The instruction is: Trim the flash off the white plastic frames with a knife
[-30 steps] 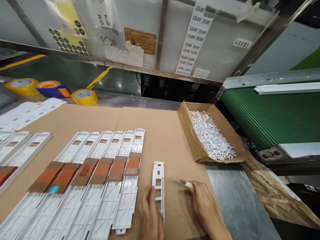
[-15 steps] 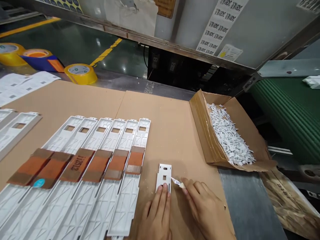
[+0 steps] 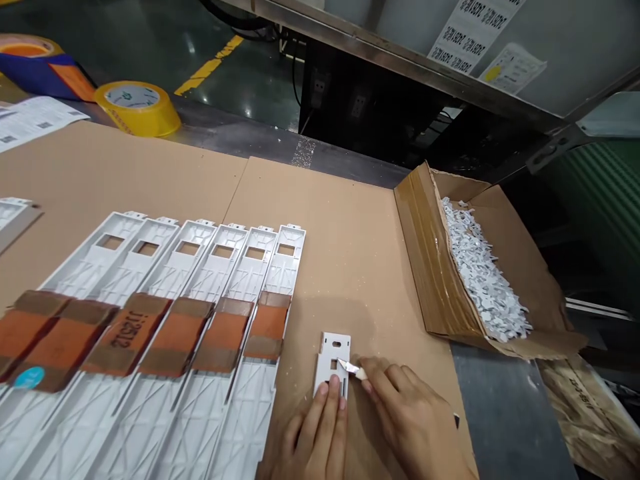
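Observation:
In the head view a small white slotted plastic plate [image 3: 335,346] lies on the cardboard sheet. My left hand [image 3: 320,433] holds it down with its straight fingers side by side on the plate's near end; the rest of that end is hidden. Pinched in my right hand [image 3: 407,413] is a craft knife [image 3: 355,371] with a pointed blade and a pale handle, mostly covered by the fingers. The blade's tip is over the plate, beside its square hole. Whether the tip touches the plastic, I cannot tell.
Several long white plastic strips [image 3: 220,407] lie left, with orange-brown blocks [image 3: 173,337] across them. A cardboard box [image 3: 415,247] of small white pieces [image 3: 485,273] stands right. Yellow tape [image 3: 137,110] sits at the back left. Above hangs a grey metal panel [image 3: 390,40].
The craft knife's tip has moved from the plate's right edge onto its face by the square hole. My left hand still rests on the plate. The camera view has shifted.

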